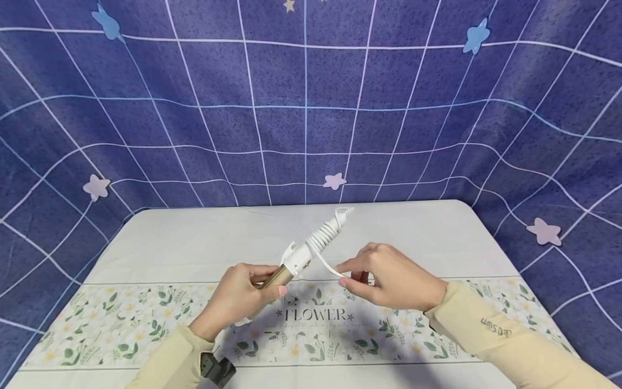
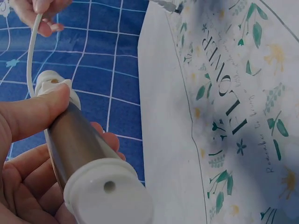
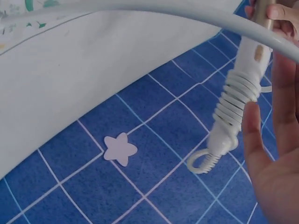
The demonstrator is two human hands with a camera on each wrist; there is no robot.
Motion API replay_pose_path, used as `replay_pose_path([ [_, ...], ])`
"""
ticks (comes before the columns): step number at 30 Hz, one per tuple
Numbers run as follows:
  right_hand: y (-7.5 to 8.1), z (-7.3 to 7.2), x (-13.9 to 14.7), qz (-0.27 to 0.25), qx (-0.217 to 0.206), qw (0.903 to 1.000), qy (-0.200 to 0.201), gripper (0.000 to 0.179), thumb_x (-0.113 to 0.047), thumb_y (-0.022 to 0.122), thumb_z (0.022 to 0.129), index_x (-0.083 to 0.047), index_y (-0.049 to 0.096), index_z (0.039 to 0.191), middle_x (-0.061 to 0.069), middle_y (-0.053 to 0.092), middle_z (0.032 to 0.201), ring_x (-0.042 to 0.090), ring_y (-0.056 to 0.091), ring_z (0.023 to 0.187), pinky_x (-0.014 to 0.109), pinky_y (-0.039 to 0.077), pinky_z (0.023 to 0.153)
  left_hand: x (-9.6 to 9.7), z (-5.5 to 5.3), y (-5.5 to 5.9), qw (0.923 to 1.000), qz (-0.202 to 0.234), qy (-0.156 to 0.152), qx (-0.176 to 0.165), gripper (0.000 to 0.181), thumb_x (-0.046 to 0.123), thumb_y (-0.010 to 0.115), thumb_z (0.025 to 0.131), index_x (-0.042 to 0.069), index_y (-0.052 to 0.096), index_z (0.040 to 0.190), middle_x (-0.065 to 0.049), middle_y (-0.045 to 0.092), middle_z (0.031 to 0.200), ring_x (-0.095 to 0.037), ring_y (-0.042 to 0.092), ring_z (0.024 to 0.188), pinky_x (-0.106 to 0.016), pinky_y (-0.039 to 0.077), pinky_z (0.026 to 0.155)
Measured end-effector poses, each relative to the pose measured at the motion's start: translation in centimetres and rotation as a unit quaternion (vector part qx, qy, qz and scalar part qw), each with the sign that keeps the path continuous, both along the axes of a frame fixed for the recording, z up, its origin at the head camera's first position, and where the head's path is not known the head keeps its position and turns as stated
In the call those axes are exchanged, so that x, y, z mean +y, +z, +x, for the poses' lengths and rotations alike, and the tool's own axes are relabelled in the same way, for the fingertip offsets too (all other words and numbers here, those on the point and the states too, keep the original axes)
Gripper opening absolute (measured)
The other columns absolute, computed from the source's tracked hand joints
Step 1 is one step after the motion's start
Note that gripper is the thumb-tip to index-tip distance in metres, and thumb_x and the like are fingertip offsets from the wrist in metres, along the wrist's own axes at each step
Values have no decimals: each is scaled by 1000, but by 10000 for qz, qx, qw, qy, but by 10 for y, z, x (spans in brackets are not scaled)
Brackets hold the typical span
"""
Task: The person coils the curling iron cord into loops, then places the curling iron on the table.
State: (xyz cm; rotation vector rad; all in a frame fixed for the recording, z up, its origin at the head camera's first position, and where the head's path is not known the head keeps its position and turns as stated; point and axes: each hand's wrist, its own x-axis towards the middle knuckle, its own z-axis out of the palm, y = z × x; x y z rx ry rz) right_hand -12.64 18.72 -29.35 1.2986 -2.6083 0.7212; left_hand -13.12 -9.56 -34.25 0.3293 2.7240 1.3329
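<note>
My left hand (image 1: pixel 240 292) grips a curling iron (image 1: pixel 278 276) by its gold barrel, with the white handle tilted up and to the right. White cord (image 1: pixel 324 236) is wound in several loops around the handle. From these loops a length of cord runs to my right hand (image 1: pixel 389 276), which pinches it between thumb and fingertips. In the left wrist view, the white end cap (image 2: pixel 112 193) with a small dark hole faces the camera. The right wrist view shows the coiled cord (image 3: pixel 236 100) and a small cord loop at the handle's tail; the plug is not visible.
Below the hands is a table with a white cloth (image 1: pixel 194 237) bearing a floral band and the word FLOWER. Behind it hangs a blue grid-patterned curtain (image 1: pixel 330 129) with star shapes. A dark device (image 1: pixel 217 370) is worn on the left wrist.
</note>
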Motion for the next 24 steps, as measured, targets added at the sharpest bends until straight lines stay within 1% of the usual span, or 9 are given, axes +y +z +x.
replay_pose_path([
  [2, -1, 0, 1, 70, -238, 9997, 25, 27, -23, 59, 88, -9, 67, 109, -25, 54, 65, -8, 49, 57, 25, 43, 76, 0, 0, 1, 9999, 81, 121, -40, 46, 34, 78, 68, 13, 68, 107, -5, 68, 95, -12, 63, 77, -25, 50, 61],
  [6, -3, -1, 5, 98, -815, 9966, 68, 30, -21, 57, 89, -8, 63, 116, -20, 59, 70, -8, 51, 55, 19, 46, 66, -2, -1, 2, 9991, 225, 292, -231, 49, 36, 79, 67, 13, 68, 108, -5, 68, 97, -12, 63, 77, -26, 50, 63],
  [8, -6, -3, 6, 67, -1132, 9935, 87, 27, -20, 58, 89, -10, 65, 113, -17, 63, 77, -7, 54, 59, 19, 48, 64, -3, -1, 3, 9985, 310, 304, -327, 49, 36, 79, 67, 13, 67, 109, -5, 68, 98, -13, 64, 79, -26, 51, 64],
  [11, -9, -5, 9, 59, -1461, 9892, 117, 23, -19, 59, 88, -14, 67, 108, -15, 65, 84, -5, 59, 68, 21, 50, 69, -3, -1, 3, 9979, 455, 264, -366, 49, 34, 78, 68, 12, 67, 110, -7, 67, 99, -15, 64, 81, -27, 51, 64],
  [14, -14, -8, 12, 114, -1539, 9879, 156, 19, -18, 59, 87, -19, 69, 104, -19, 64, 85, -4, 60, 77, 23, 48, 77, -3, -1, 4, 9968, 633, 272, -398, 48, 32, 78, 69, 11, 66, 110, -9, 67, 101, -16, 64, 83, -28, 51, 65],
  [18, -20, -12, 14, 83, -1592, 9871, 165, 17, -17, 60, 87, -23, 69, 100, -20, 64, 87, -3, 60, 80, 22, 48, 77, -2, 0, 6, 9940, 924, 241, -536, 49, 30, 78, 70, 8, 65, 112, -12, 66, 103, -18, 64, 84, -29, 52, 65],
  [20, -23, -14, 16, 79, -1644, 9863, 129, 16, -18, 60, 87, -25, 69, 98, -20, 64, 89, -4, 59, 70, 21, 49, 74, -2, 1, 8, 9921, 1076, 176, -625, 50, 29, 77, 71, 5, 64, 113, -13, 65, 103, -19, 64, 84, -29, 52, 66],
  [22, -25, -15, 17, 103, -1694, 9855, 81, 16, -19, 60, 87, -27, 69, 97, -20, 65, 89, -6, 52, 54, 21, 49, 69, -1, 3, 9, 9905, 1202, 84, -668, 52, 28, 77, 71, 3, 63, 114, -15, 65, 104, -20, 64, 85, -30, 52, 66],
  [24, -28, -18, 18, 150, -1765, 9842, 20, 15, -21, 60, 88, -27, 70, 97, -18, 65, 91, -6, 45, 45, 21, 49, 68, -1, 4, 11, 9895, 1263, -8, -706, 53, 29, 77, 71, 3, 62, 114, -15, 65, 105, -20, 63, 86, -30, 52, 67],
])
